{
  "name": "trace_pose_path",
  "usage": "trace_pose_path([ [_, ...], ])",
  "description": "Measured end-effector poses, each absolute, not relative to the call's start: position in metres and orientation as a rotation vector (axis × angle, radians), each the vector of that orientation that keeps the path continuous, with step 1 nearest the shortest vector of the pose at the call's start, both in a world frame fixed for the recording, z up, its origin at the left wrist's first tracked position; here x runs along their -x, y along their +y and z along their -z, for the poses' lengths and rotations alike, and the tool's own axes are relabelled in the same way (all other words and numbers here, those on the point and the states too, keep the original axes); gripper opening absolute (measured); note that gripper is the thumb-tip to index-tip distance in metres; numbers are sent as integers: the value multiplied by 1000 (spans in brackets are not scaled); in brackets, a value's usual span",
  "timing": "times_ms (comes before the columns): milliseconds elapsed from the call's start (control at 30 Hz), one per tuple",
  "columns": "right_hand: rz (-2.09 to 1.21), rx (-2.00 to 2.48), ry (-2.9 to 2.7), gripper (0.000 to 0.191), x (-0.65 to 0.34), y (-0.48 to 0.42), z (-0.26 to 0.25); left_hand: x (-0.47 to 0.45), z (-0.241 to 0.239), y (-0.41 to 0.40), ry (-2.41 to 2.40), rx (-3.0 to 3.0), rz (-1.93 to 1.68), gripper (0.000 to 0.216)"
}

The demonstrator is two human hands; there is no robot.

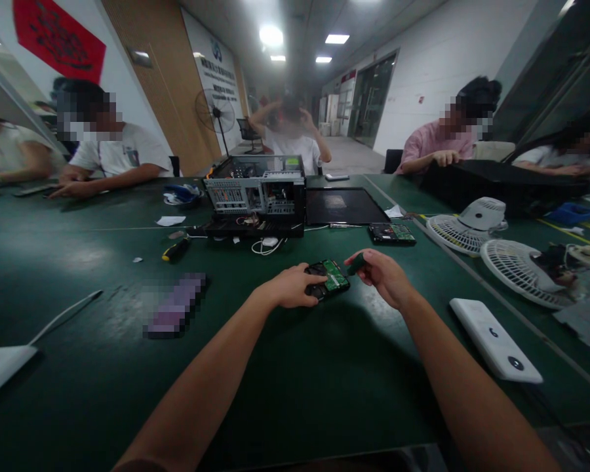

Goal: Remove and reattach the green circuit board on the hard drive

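Observation:
A hard drive (335,278) with its green circuit board facing up is in the middle of the table. My left hand (295,286) grips its left side, thumb and fingers pressed on the drive. Between the fingers of my right hand (377,272) is a small dark green tool (356,263), its lower end close to the drive's right edge. Whether that end touches the drive, I cannot tell. Behind them stands an opened computer case (255,196). A second hard drive (392,234) lies farther back on the right.
A yellow-black screwdriver (176,250) and a blurred purple phone-like object (177,305) lie left. To the right are a white device (495,339) and white fan parts (521,272). A black panel (344,206) lies beside the case. Several people sit around the green table (103,262).

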State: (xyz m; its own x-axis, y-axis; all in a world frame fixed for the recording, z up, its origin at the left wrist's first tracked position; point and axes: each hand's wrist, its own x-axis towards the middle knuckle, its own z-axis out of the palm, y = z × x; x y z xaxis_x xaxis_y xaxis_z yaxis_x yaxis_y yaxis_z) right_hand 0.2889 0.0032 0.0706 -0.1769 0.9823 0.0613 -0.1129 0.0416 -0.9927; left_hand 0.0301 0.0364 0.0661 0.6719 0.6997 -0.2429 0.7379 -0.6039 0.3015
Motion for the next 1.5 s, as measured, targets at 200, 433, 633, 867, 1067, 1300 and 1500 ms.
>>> trace_pose_path([
  [200, -1346, 970, -1244, 22, -290, 3, -70, -29, -65, 37, 1129, -2524, 142, 73],
  [433, -1477, 908, -1290, 19, -293, 2, -68, -29, -64, 37, 1119, -2537, 129, 73],
  [633, -1545, 849, -1253, 15, -292, 2, -69, -28, -62, 38, 1111, -2545, 106, 72],
  [867, -1584, 804, -1239, 25, -293, 2, -69, -28, -61, 38, 1106, -2540, 92, 72],
  [1067, -1627, 839, -1246, 23, -291, 0, -72, -29, -62, 38, 1117, -2534, 105, 73],
  [1300, -1518, 879, -1263, 23, -290, 0, -71, -29, -64, 37, 1117, -2530, 114, 73],
  [1500, -1360, 965, -1227, 20, -292, 3, -68, -29, -64, 36, 1131, -2529, 126, 73],
])
